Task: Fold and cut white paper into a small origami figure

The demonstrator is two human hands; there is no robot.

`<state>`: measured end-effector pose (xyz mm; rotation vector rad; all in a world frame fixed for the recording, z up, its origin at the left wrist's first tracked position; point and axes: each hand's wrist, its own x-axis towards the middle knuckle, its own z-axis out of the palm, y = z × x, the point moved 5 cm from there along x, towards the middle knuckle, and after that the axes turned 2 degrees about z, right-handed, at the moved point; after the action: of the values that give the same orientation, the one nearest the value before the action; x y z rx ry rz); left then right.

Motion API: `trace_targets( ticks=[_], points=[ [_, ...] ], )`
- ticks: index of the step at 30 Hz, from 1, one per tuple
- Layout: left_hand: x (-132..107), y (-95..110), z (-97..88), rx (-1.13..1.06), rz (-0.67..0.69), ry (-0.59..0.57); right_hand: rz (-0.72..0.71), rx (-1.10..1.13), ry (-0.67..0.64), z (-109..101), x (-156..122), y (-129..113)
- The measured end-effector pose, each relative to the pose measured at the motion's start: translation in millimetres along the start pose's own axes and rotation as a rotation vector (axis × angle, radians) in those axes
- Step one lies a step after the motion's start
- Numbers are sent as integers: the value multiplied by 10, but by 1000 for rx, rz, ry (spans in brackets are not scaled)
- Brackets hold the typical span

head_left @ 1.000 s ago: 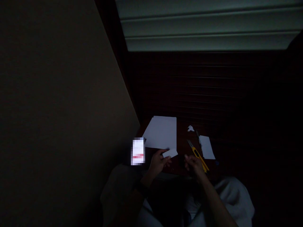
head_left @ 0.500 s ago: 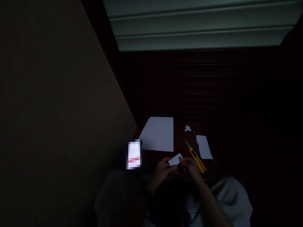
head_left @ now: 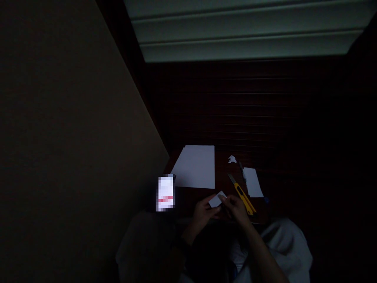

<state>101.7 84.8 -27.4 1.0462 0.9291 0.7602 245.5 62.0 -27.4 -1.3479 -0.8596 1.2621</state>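
A small white piece of paper (head_left: 216, 200) is held between my two hands above the table's near edge. My left hand (head_left: 204, 209) grips its left side, thumb below and fingers behind. On the right side, my right hand (head_left: 235, 207) pinches the paper, its thumb and finger lying over the upper right corner. Just right of my right hand lies a yellow utility knife (head_left: 244, 198), its blade out and pointing away to the upper left. The dim light hides the undersides of both hands.
Large white sheets (head_left: 196, 167) lie at the back left of the dark table. A lit, blurred phone screen (head_left: 165, 192) is at the left edge. Farther back sits a small folded paper figure (head_left: 232, 159). At right are a pen (head_left: 242, 172) and a white paper piece (head_left: 253, 182).
My right thumb and finger have slid slightly left across the small paper, covering more of its corner. The whole view has shifted a little; the other things stay put.
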Motion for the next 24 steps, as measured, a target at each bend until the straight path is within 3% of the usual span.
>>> trace_targets(
  ticks=[9, 16, 24],
  points=[
    [-52, 190, 5, -14, -7, -12, -10, -53, 25, -13, 53, 49],
    [-12, 87, -61, -80, -88, 30, -22, 0, 2, 1, 36, 54],
    [-24, 117, -83, -55, 6, 61, -49, 37, -54, 13, -22, -36]
  ],
)
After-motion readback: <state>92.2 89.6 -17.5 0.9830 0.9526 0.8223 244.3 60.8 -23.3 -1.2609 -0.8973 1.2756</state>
